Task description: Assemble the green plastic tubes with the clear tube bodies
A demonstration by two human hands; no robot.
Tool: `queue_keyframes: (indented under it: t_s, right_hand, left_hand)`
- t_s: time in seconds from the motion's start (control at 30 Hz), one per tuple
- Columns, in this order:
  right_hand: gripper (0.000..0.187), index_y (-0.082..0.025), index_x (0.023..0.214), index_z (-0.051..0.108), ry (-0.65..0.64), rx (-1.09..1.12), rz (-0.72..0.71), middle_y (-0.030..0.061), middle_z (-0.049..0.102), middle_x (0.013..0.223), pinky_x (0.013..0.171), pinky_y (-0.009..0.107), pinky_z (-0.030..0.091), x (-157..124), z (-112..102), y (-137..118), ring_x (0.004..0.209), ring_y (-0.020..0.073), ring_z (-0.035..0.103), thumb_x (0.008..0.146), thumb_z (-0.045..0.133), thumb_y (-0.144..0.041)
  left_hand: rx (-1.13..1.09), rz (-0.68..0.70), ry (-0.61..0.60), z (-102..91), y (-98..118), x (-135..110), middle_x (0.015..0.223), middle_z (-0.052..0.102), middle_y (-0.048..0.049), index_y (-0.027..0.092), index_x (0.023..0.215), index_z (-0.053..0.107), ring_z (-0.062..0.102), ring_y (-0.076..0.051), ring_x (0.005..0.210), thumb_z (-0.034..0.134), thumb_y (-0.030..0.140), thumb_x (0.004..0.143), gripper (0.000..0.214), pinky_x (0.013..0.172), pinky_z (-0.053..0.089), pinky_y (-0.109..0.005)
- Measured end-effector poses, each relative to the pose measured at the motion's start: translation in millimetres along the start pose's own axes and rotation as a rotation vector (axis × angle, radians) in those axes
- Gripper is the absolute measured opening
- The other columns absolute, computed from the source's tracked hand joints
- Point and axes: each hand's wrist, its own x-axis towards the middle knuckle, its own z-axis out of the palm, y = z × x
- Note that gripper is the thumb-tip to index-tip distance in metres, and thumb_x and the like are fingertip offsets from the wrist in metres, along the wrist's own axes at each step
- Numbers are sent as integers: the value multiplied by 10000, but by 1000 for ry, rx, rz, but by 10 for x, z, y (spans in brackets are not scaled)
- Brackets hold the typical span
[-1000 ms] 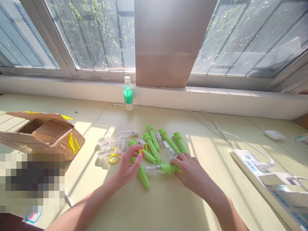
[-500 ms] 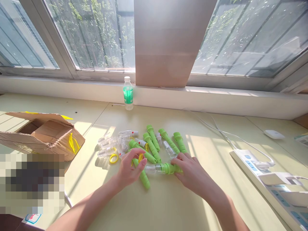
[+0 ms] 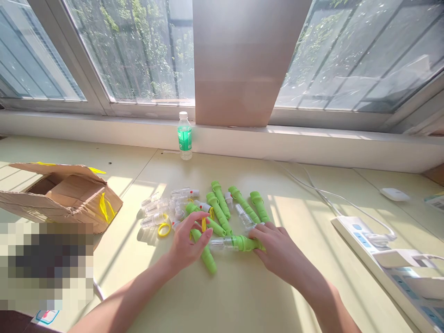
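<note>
**Light-green ribbed tube [image 3: 244,243] clasped at one end**

Low over the worktop [image 3: 243,296], the right hand [image 3: 277,245] grips it, apparently for steadiness, its clear plastic tip [image 3: 222,243] pointing left. Nearby, the left hand [image 3: 185,239] pinches a thin yellow ring [image 3: 203,225]. Another green tube [image 3: 209,262] intrudes beneath; a brown cardboard box [image 3: 88,210] stands farther left.

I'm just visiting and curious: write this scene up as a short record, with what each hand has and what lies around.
Left hand: holds a yellow ring at the fingertips
Right hand: grips a ribbed green tube joined to a clear plastic cylinder
Beyond the hands: more green tubes
Left of those: clear plastic parts, a loose yellow ring
Far left: open cardboard box
Near window: green-labelled bottle, upright, capped
Right side: white power strip
</note>
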Motion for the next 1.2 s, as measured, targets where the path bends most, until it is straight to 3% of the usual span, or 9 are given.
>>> queue_keyframes:
  t_s: [0.2,0.4,0.5,0.67,0.8,0.97,1.2]
  right_hand:
    - [241,-264,931,665,-36,96,39,30,705,980,805,368,479,-71,-100,70,938,245,650,788,519,-137]
    - [280,-293,1008,661,-30,191,101,11,700,1048,795,373,505,-127,-165,193,964,241,650,788,539,-169]
    - [273,-300,1018,660,-11,213,99,8,696,1042,824,389,502,-128,-181,212,979,241,643,800,543,-185]
    - [234,-273,992,670,-25,275,65,27,688,1004,763,355,521,-105,-224,115,907,225,646,810,550,-186]
    - [238,-262,995,679,-30,288,34,44,685,1014,787,366,519,-95,-236,14,906,227,649,819,545,-174]
    - [250,-263,967,683,-45,231,33,37,685,973,774,377,513,-80,-215,10,882,229,646,816,524,-145]
    - [236,-253,1023,667,21,230,116,55,691,999,758,386,515,-79,-218,150,891,254,646,825,542,-216]
  left_hand:
    - [3,-2,4,15,-3,8,1017,646,-67,275,1194,528,646,-179,933,543,255,905,290,718,583,-320]
    - [44,-18,5,26,-56,21,999,659,-53,284,1179,542,655,-179,882,550,272,904,275,697,575,-317]
    - [106,122,-50,19,-43,17,988,663,-59,265,1173,533,649,-175,838,566,242,891,285,698,558,-313]
    - [312,422,-278,51,-7,-45,1058,666,-85,242,1196,529,631,-206,930,576,223,882,317,757,527,-333]
    - [465,551,-333,111,-3,-79,1037,672,-75,231,1143,562,636,-207,926,545,206,899,246,769,508,-329]
    - [564,506,-375,133,13,-67,977,676,-64,238,1073,596,640,-185,818,481,189,926,193,711,502,-301]
    - [527,422,-393,139,-20,-64,979,674,-75,233,1094,598,652,-198,836,479,213,930,204,705,516,-309]
